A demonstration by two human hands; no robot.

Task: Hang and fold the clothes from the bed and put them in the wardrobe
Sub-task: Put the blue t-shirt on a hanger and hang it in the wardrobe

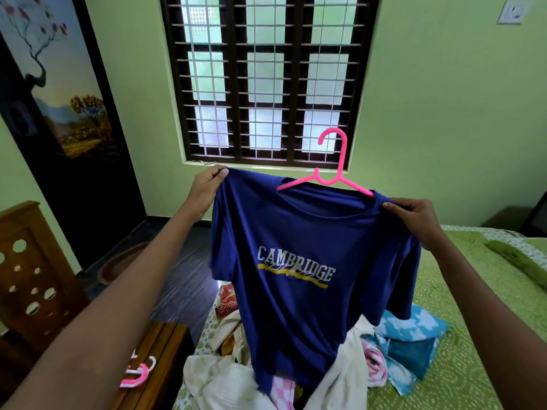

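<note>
A dark blue T-shirt (299, 261) printed "CAMBRIDGE" hangs in the air in front of me, its hem touching the clothes pile. A pink plastic hanger (337, 173) sticks out of its neck opening, hook upward, one arm reaching toward the right shoulder. My left hand (205, 187) pinches the shirt's left shoulder. My right hand (414, 216) pinches the right shoulder by the collar, near the hanger's end. Below lies a heap of mixed clothes (296, 371), cream, pink checked and turquoise, on the bed (479, 335).
Spare pink and white hangers (137, 372) lie on a wooden bedside table (159, 359) at lower left. A carved wooden headboard (29, 276) stands at left. A dark wardrobe door with a painted tree (59, 113) is behind it. A barred window (266, 81) faces me.
</note>
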